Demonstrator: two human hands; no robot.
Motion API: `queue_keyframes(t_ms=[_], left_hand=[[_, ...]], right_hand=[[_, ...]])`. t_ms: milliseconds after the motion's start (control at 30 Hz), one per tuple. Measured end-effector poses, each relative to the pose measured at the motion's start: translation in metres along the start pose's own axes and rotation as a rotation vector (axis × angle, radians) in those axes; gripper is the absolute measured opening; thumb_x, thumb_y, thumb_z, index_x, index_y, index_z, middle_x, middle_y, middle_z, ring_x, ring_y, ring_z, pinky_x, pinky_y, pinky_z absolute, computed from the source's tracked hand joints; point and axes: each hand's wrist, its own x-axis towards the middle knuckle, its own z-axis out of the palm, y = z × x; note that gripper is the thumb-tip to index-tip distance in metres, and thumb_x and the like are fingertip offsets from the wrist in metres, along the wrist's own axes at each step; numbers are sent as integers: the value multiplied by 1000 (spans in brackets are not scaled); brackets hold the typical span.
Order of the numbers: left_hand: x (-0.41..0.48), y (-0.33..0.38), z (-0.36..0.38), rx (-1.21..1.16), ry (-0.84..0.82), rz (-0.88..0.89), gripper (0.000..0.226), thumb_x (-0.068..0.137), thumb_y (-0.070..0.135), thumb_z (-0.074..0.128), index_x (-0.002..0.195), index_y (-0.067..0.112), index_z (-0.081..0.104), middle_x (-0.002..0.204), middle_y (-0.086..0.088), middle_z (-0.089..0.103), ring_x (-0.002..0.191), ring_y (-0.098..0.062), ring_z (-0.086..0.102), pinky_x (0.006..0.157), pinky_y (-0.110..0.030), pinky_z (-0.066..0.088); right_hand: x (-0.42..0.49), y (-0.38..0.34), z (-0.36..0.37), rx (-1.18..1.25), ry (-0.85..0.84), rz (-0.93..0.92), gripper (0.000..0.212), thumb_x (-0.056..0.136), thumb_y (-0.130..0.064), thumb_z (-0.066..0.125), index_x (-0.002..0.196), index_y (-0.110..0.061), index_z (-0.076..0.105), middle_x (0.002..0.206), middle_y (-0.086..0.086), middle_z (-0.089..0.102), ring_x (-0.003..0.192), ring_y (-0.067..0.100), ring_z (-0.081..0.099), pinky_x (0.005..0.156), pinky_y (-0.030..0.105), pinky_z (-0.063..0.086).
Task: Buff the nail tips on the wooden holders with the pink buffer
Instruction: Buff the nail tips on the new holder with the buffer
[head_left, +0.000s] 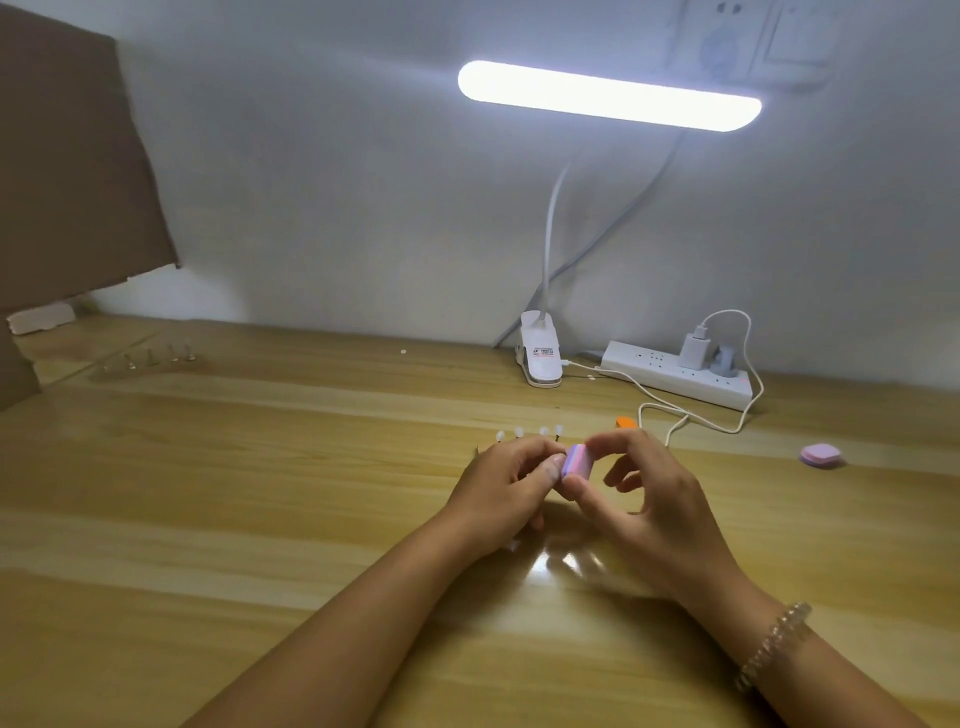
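My right hand pinches a small pink and lilac buffer block between thumb and forefinger, just above the wooden desk. My left hand curls round a wooden holder, its thumb tip against the buffer's left face; the nail tip held there is hidden by my fingers. Several pale nail tips stand up in a row just behind my left knuckles. A second wooden holder with several nail tips lies at the far left of the desk.
A second pink buffer lies to the right, and an orange block shows behind my right hand. A clip lamp base, a white power strip with its cables, and cardboard at the far left line the back.
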Motion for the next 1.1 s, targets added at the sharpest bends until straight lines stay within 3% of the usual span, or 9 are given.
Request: queue_keyframes(t_ms=[67, 200, 367, 433, 733, 833, 967, 1100], left_hand=[[-1, 2, 0, 5, -9, 2, 18, 103, 22, 51, 95, 26, 67, 78, 13, 69, 48, -11, 54, 54, -34, 47], [-1, 1, 0, 46, 7, 21, 18, 102, 21, 52, 93, 27, 66, 74, 13, 66, 47, -10, 54, 53, -27, 44], [1, -1, 1, 28, 0, 31, 18, 102, 19, 53, 96, 25, 68, 75, 13, 66, 50, -14, 53, 56, -24, 44], [1, -2, 2, 36, 1, 37, 18, 102, 19, 53, 94, 27, 68, 75, 13, 66, 49, -13, 53, 57, -24, 44], [-1, -2, 2, 154, -8, 77, 18, 100, 22, 55, 92, 33, 66, 75, 13, 66, 49, 6, 51, 63, -27, 45], [0, -1, 0, 88, 13, 55, 17, 101, 21, 54, 93, 29, 68, 74, 12, 65, 48, -2, 52, 61, -27, 47], [1, 0, 2, 112, -23, 52, 19, 101, 25, 54, 92, 34, 68, 75, 15, 65, 54, -6, 54, 66, -34, 49], [0, -1, 1, 94, -5, 47, 18, 101, 21, 54, 91, 30, 67, 76, 14, 66, 51, -5, 53, 63, -30, 48]], right_hand=[[3, 2, -3, 18, 41, 57, 25, 79, -31, 77, 97, -20, 62, 91, -14, 62, 78, 11, 59, 71, 35, 50], [-2, -2, -3, -5, -37, 0, 26, 78, -27, 79, 97, -20, 62, 92, -14, 62, 76, 11, 58, 68, 32, 50], [4, 2, -7, 100, 14, 154, 24, 79, -25, 79, 96, -20, 63, 92, -12, 66, 79, 13, 61, 74, 35, 51], [3, 0, -7, 90, -7, 137, 23, 80, -24, 79, 96, -20, 63, 92, -12, 66, 79, 13, 61, 74, 36, 51], [2, -5, -8, 135, -33, 158, 18, 82, -19, 76, 96, -21, 66, 92, -11, 68, 81, 16, 62, 76, 38, 52], [0, -8, -8, 178, -48, 125, 14, 83, -15, 74, 92, -20, 66, 87, -9, 68, 77, 15, 63, 73, 37, 53], [5, -3, -11, 232, 71, 255, 15, 85, -17, 73, 97, -16, 65, 92, -6, 68, 73, 13, 60, 72, 32, 50], [-1, -11, -7, 149, -56, 107, 15, 83, -16, 74, 94, -19, 65, 90, -10, 67, 76, 17, 62, 71, 39, 53]])
